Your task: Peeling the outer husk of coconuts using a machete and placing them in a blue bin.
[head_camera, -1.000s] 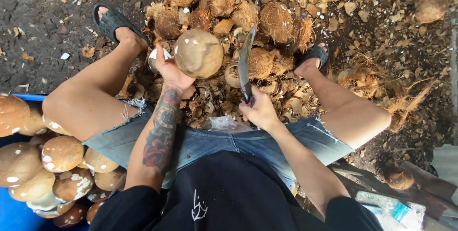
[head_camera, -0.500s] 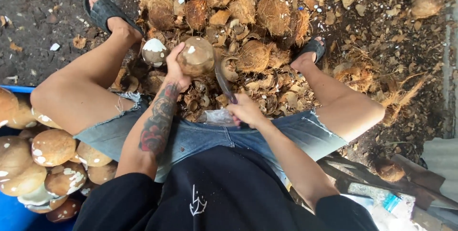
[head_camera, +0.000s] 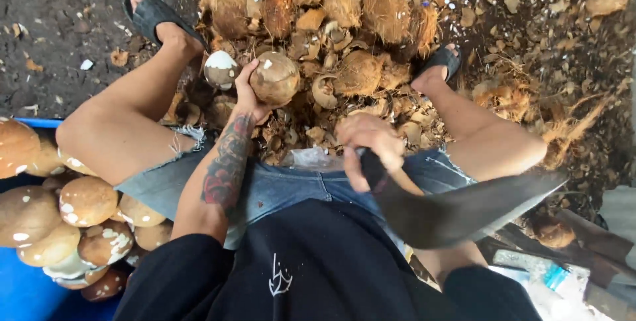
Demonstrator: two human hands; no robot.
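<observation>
Round, brown, partly husked coconut (head_camera: pixel 275 77) held low between the knees, just above a heap of fibrous brown husk pieces (head_camera: pixel 344 23) on the dark dirt ground (head_camera: pixel 59 3). Left hand (head_camera: pixel 250 92) wrapped around the near side of the nut, fingers closed on the shell, tattooed forearm (head_camera: pixel 225 168) running back toward the body. Right hand (head_camera: pixel 371 145) clenched tight on the handle of a broad, dark steel cleaver (head_camera: pixel 464 212), blade raised and swung out to the right, blurred, well apart from the nut.

Main risk, as a judgement: left fingers sitting on the very surface a blow would land on, so any drift in aim could meet thumb or knuckles. Rounded, smooth shell likely to turn in a one-handed grip and send the edge glancing toward the bare thighs or the feet in black rubber sandals (head_camera: pixel 156 13), both close by. Loose husk underfoot offering poor support if the nut drops.

Peeled, brown-and-white coconuts (head_camera: pixel 79 208) piled in a blue plastic tub (head_camera: pixel 26 288) at the left, clear of the blade.
</observation>
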